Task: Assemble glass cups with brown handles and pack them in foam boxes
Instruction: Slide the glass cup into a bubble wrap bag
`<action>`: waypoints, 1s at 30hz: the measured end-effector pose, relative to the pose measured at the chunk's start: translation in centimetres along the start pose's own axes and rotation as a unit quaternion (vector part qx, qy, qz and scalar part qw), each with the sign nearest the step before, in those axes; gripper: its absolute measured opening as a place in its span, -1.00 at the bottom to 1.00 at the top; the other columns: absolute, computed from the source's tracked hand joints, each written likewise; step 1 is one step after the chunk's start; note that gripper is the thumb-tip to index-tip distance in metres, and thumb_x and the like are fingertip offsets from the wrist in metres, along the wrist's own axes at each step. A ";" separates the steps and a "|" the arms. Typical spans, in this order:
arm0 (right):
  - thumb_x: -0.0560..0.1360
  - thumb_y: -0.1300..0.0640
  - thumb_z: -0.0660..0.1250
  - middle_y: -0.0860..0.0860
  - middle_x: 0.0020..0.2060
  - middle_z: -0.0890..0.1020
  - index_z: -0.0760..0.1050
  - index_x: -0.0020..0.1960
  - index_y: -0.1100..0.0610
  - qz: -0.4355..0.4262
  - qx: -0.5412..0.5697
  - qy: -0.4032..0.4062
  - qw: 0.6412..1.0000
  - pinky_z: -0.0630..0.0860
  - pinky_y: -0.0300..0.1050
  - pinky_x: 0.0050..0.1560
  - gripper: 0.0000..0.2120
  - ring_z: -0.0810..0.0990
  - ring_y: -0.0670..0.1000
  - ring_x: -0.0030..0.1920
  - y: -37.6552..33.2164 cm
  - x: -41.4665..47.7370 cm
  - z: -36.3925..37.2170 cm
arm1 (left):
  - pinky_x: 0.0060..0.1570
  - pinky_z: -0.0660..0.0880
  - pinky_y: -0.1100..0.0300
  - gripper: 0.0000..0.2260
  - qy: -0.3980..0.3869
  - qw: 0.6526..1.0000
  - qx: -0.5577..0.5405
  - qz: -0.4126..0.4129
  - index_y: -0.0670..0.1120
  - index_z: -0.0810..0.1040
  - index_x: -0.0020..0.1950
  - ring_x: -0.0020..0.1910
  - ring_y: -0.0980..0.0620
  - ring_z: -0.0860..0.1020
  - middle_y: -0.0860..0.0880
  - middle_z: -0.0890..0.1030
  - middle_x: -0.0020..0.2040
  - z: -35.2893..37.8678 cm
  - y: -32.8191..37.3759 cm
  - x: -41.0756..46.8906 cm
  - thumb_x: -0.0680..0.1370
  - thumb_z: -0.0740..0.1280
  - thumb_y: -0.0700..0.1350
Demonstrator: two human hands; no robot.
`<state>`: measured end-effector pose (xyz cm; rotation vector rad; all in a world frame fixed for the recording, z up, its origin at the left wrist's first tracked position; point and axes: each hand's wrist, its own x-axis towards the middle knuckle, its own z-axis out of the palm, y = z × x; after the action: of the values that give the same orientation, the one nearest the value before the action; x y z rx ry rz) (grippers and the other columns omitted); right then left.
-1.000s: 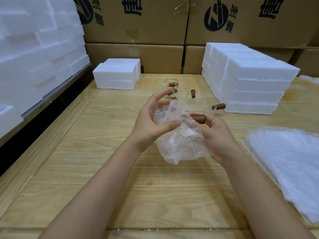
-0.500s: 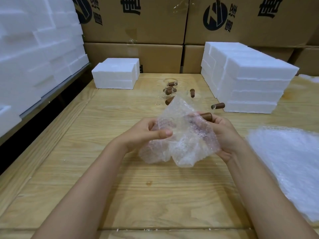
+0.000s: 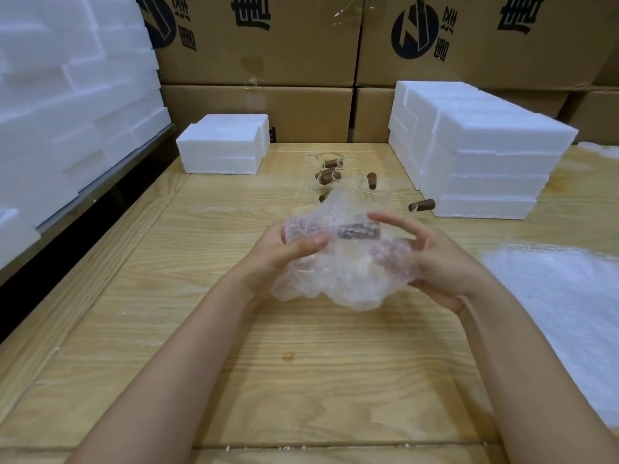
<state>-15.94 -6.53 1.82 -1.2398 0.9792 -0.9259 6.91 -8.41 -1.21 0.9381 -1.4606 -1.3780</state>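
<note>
Above the middle of the wooden table (image 3: 301,380) I hold a bundle of bubble wrap (image 3: 345,262) that encloses a glass cup; its brown handle (image 3: 359,232) shows through the wrap. My left hand (image 3: 284,252) grips the bundle's left side, thumb pressed on top. My right hand (image 3: 438,259) cups the right side from below, its fingers stretched over the top. Several more glass cups with brown handles (image 3: 330,174) stand at the back of the table. A loose brown handle (image 3: 422,205) lies by the foam stack.
A small white foam box (image 3: 222,145) sits at the back left, a tall stack of foam boxes (image 3: 482,152) at the back right. Foam pieces (image 3: 67,95) fill the left shelf. Bubble wrap sheets (image 3: 569,313) lie on the right. Cardboard cartons (image 3: 301,45) line the back.
The wrap has been folded over the brown handle, which now shows only through the plastic. My right fingers have lifted off the handle and spread over the bundle.
</note>
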 end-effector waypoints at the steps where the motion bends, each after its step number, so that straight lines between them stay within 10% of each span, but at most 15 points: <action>1: 0.35 0.52 0.32 0.16 -0.02 0.65 0.58 0.19 0.01 -0.006 0.030 0.048 0.998 0.59 -0.16 -0.35 -0.44 0.67 0.02 -0.22 -0.1 0.0 -0.4 | -0.06 0.55 0.26 -0.46 -0.011 1.000 0.014 -0.009 -0.10 0.57 0.06 -0.02 0.06 0.65 0.03 0.70 -0.07 -0.3 -0.1 -0.1 0.15 0.52 0.08; 7: 0.46 0.32 0.38 0.02 0.02 0.63 0.61 -0.10 -0.07 -0.137 -0.046 0.243 0.959 0.58 -0.03 -0.06 -0.73 0.62 -0.02 -0.07 0.7 0.7 0.2 | -0.07 0.50 0.37 -0.51 -0.054 0.997 0.048 -0.029 -0.06 0.55 0.06 0.00 0.16 0.64 0.11 0.70 -0.05 -0.1 0.1 -0.3 0.20 0.47 0.08; 10: 0.41 0.06 0.44 -0.20 0.03 0.55 0.58 -0.18 -0.20 -0.222 -0.126 0.186 0.949 0.47 -0.09 0.09 -0.86 0.54 -0.17 -0.01 0.0 0.2 0.7 | -0.02 0.51 0.30 -0.44 -0.027 0.998 0.048 -0.025 -0.09 0.55 0.11 0.04 0.08 0.64 0.06 0.69 -0.02 0.0 0.0 -0.2 0.18 0.48 0.11; 15: 0.45 0.08 0.44 -0.08 0.20 0.52 0.66 -0.05 0.04 -0.074 -0.303 0.047 0.949 0.41 0.00 0.30 -0.90 0.51 -0.11 0.19 1.0 0.7 1.2 | 0.28 0.45 0.05 -0.37 -0.004 0.996 0.092 -0.017 -0.01 0.54 0.17 0.16 0.04 0.59 0.03 0.65 0.11 0.2 0.2 -0.2 0.16 0.50 0.18; 19: 0.50 0.15 0.39 0.01 -0.08 0.68 0.66 -0.06 0.15 -0.061 -0.206 0.021 0.977 0.59 0.02 -0.04 -0.90 0.66 0.03 -0.07 1.2 0.6 1.5 | 0.31 0.44 -0.06 -0.21 0.001 0.996 0.090 -0.001 0.02 0.52 0.23 0.18 0.02 0.59 0.04 0.64 0.13 0.7 0.5 -0.2 0.09 0.55 0.33; 24: 0.42 0.13 0.39 -0.02 -0.20 0.70 0.63 -0.07 0.19 -0.042 0.031 0.059 0.997 0.56 -0.21 -0.28 -0.84 0.67 -0.05 -0.20 0.8 0.9 0.9 | 0.14 0.55 -0.01 -0.12 -0.019 0.977 -0.210 -0.045 -0.11 0.56 0.28 0.23 -0.13 0.56 -0.13 0.59 0.25 -1.5 0.9 -0.7 0.11 0.52 0.39; 30: 0.47 0.24 0.38 0.10 -0.10 0.70 0.63 -0.08 0.15 -0.028 0.152 0.121 0.981 0.64 -0.05 -0.10 -0.92 0.69 0.05 -0.11 1.2 1.7 1.5 | -0.22 0.52 0.15 -0.14 0.002 0.973 -0.226 -0.044 -0.16 0.55 0.15 -0.12 -0.05 0.59 -0.19 0.60 0.05 0.0 0.0 -0.8 -0.03 0.65 0.22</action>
<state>-13.97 -7.50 0.58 -0.9146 0.9515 -1.2429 7.13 -7.67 -1.33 0.7135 -1.0417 -1.6792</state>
